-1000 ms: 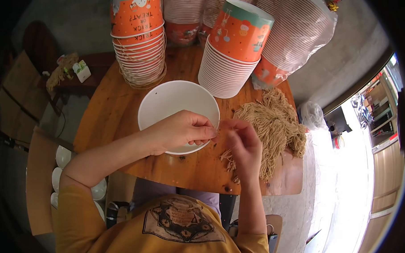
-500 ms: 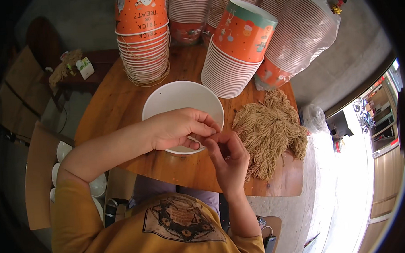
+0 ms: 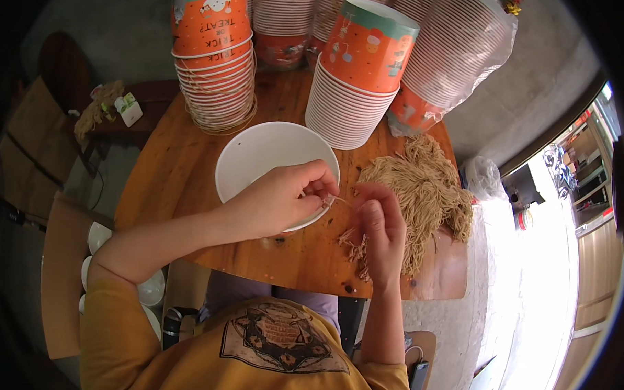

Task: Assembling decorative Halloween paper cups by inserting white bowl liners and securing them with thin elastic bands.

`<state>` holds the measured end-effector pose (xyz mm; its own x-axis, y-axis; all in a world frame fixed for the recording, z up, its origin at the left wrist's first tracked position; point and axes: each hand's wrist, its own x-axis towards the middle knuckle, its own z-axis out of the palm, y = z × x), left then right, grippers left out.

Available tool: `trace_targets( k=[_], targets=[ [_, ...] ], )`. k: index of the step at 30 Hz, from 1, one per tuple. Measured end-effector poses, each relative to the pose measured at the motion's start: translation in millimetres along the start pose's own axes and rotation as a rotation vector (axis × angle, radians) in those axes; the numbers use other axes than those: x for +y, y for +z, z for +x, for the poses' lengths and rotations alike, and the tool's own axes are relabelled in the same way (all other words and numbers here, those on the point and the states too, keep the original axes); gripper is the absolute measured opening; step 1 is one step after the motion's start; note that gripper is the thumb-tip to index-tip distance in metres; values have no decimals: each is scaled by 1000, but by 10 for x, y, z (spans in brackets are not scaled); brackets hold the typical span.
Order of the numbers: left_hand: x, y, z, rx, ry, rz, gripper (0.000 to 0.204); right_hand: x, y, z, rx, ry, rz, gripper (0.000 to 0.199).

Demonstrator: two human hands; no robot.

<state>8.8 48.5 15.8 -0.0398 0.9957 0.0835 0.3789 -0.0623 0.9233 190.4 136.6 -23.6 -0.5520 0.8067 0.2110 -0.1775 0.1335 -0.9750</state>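
My left hand (image 3: pixel 281 199) is closed in a pinch over the near side of a white paper bucket (image 3: pixel 272 138), whose open mouth faces up. A thin tan cord (image 3: pixel 342 201) runs from its fingertips towards my right hand (image 3: pixel 383 227). That hand is closed too, thumb against forefinger, at the cord's other end. A small pale bit shows at the left fingertips, too tiny to make out. Right beside and behind the right hand lies a heap of tan cords (image 3: pixel 422 191), some of its ends showing under the wrist.
Stacked orange paper buckets (image 3: pixel 353 90) stand behind the white one, with another corded stack (image 3: pixel 215 81) at the back left. More stacks in clear plastic (image 3: pixel 458 45) line the back. An open carton (image 3: pixel 64 272) with white round items sits at lower left, below the wooden table (image 3: pixel 181 186).
My hands, close together before, have drawn apart. The right hand has moved right towards the cord heap, and the thin cord now shows between them.
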Motion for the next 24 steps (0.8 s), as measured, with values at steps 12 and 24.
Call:
trace_targets(
  k=[12, 24],
  targets=[
    [-63, 8, -38, 19, 16, -25, 35, -79, 243, -9, 79, -278, -619, 11],
    [-66, 25, -82, 94, 122, 220, 18, -111, 299, 0, 4, -275, -688, 9]
  ],
)
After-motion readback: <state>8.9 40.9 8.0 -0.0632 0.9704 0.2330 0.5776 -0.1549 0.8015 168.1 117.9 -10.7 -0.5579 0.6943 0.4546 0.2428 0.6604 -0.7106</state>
